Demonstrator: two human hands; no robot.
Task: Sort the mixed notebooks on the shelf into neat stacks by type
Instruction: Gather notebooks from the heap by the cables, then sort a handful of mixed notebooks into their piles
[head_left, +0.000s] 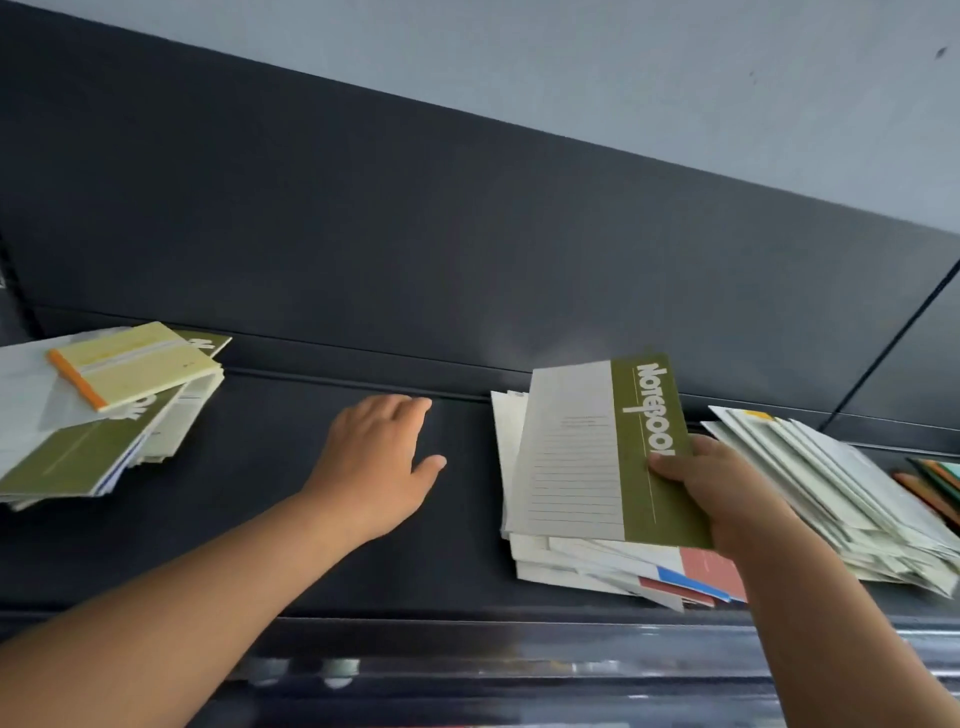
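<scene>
While three piles (93, 452) (587, 564) (831, 483) lie shelved, the right hand (727, 493) pinches one green notebook (597, 452), the left hand (374, 467) spread.

**Hand and Arm Status**

Left forearm (208, 571): bare, enters from the lower left and extends forward and to the right. Left hand (376, 457): palm down, fingers straight and close together, thumb spread out to the right; it holds nothing.

Right forearm (831, 623): bare, enters from the lower right and extends forward and to the left. Right hand (719, 499): grips the green notebook (597, 457) at its right edge, thumb pressed on the cover, fingers hidden beneath.
</scene>
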